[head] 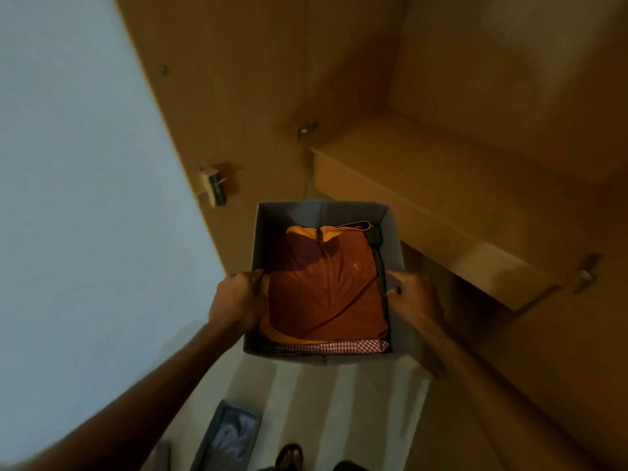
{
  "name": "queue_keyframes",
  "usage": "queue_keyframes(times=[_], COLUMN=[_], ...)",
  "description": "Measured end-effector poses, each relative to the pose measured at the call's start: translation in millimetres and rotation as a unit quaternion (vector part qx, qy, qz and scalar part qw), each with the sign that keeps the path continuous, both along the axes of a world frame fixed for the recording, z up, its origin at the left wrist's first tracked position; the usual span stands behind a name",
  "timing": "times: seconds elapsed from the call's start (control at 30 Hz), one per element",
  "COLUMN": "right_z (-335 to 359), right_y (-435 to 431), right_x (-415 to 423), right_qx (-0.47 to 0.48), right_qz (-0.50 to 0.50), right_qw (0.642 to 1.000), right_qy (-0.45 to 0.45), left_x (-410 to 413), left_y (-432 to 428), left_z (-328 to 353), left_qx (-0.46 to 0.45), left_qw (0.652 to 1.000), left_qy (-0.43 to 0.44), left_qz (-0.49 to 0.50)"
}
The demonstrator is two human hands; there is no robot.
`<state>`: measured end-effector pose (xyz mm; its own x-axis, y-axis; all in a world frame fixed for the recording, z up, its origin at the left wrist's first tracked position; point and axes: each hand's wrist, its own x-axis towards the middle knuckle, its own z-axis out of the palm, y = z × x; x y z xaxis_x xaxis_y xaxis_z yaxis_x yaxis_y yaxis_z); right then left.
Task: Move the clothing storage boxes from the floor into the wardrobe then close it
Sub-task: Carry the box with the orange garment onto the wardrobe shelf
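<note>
I hold a grey fabric storage box (292,215) in the air in front of the open wooden wardrobe (441,79). Folded clothes fill it, a rust-orange garment (323,287) on top and a red checked one at the near edge. My left hand (238,297) grips the box's left wall, thumb over the rim. My right hand (414,300) grips the right wall the same way. The box hangs just in front of and below a wardrobe shelf (441,185). A second grey box (231,433) with pale blue clothes stands on the floor below.
The wardrobe door (85,198) stands open at the left, pale on its inner face, with metal hinges (214,185) along the wardrobe's side panel. The floor (339,402) is light tile. A foot in a sandal (289,457) shows at the bottom edge.
</note>
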<state>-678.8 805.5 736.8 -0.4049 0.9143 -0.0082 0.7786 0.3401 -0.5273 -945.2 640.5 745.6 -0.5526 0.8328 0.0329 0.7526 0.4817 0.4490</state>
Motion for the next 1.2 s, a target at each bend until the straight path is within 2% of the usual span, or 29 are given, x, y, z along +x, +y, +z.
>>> queue_keyframes(times=[0.17,0.37,0.5,0.67,0.8,0.9,1.03,1.1,1.2], right_z=[29.3,44.5,49.1,49.2,33.5,9.9,28.3,33.5,46.6], right_y=[37.5,102.6,150.3,225.9,275.4,315.1,346.1,365.3,383.6], right_x=[16.7,53.1,78.0,120.0,153.8,187.4,202.5,212.2,222.0], right_qx=[0.028,0.067,0.085,0.116,0.086,0.047,0.014,0.002,0.001], right_qz=[-0.086,-0.155,-0.185,-0.230,-0.259,-0.278,-0.320,-0.368,-0.401], right_qw=[0.996,0.985,0.977,0.966,0.962,0.959,0.947,0.930,0.916], right_qy=[0.013,0.032,0.059,0.029,0.019,-0.001,-0.001,0.010,0.024], left_x=[-19.6,-5.0,17.8,57.0,80.5,101.2,138.4,160.0,190.5], left_y=[94.5,222.0,299.5,396.3,452.7,496.0,559.5,587.7,612.7], left_z=[10.9,15.6,17.8,33.0,33.8,30.6,28.6,27.9,39.6], left_qx=[0.010,0.033,0.060,0.080,0.072,0.032,-0.002,0.005,0.065], left_qw=[0.994,0.977,0.967,0.947,0.923,0.911,0.906,0.905,0.883], left_qy=[-0.013,-0.025,-0.049,-0.008,-0.008,-0.001,0.007,0.016,-0.052], left_qz=[-0.110,-0.211,-0.243,-0.310,-0.378,-0.412,-0.424,-0.426,-0.462])
